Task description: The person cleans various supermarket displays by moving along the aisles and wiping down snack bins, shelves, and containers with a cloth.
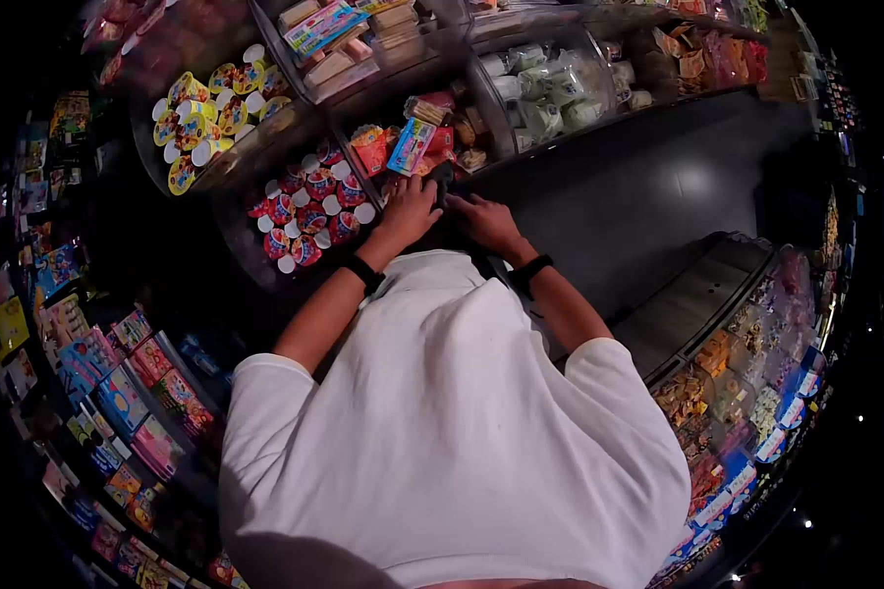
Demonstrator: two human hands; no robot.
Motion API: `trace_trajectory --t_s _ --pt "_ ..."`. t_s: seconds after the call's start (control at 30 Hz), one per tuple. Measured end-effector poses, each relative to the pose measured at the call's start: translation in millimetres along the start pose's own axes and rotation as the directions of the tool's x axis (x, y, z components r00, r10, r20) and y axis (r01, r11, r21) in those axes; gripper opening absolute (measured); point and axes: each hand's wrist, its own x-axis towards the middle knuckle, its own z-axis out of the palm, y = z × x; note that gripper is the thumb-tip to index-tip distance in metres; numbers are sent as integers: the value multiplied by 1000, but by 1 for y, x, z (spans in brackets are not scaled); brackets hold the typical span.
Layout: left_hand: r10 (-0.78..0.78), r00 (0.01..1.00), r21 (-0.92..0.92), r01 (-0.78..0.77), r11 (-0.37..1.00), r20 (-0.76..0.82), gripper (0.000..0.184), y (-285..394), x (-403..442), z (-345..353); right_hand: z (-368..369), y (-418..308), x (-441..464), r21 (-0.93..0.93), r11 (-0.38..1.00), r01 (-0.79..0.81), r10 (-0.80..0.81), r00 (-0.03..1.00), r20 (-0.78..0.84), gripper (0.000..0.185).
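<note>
Clear bins (248,157) carry sweets-like goods — red cups (321,184) left of the left hand (410,209), yellow cups (196,126) farther out, colourful packs (411,145) just ahead — and pale bags (560,93) beyond the right hand (488,224).

Snack shop: divided bins (265,145) of yellow cups (198,123), bagged goods (558,86); shelved packets (157,447), blue-white labels (741,480).

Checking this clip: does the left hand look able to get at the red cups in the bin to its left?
Probably yes. The left hand is close to the red cups, and nothing visible covers them; it may just need to clear the divider beside them.
</note>
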Motion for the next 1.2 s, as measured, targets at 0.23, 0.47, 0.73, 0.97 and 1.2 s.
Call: trace_trajectory --t_s 0.23,0.47,0.73,0.97,1.2 --pt "-64 992 -242 88 966 106 77 43 113 43 -60 117 -2 -72 997 4 -8 999 -51 54" --pt "-127 908 -309 264 914 399 78 40 136 0 -94 128 20 167 958 232 -175 938 -300 61" --pt "-221 886 -912 390 -125 408 56 14 172 -10 -98 106 149 437 877 199 30 885 -465 56" --pt "-311 875 -888 433 157 371 110 25 191 -39 -90 119 218 289 920 266 -91 859 -503 49" --pt "-221 812 -796 578 180 540 42 36 168 0 -107 129 138 275 951 144 -87 974 -208 52"
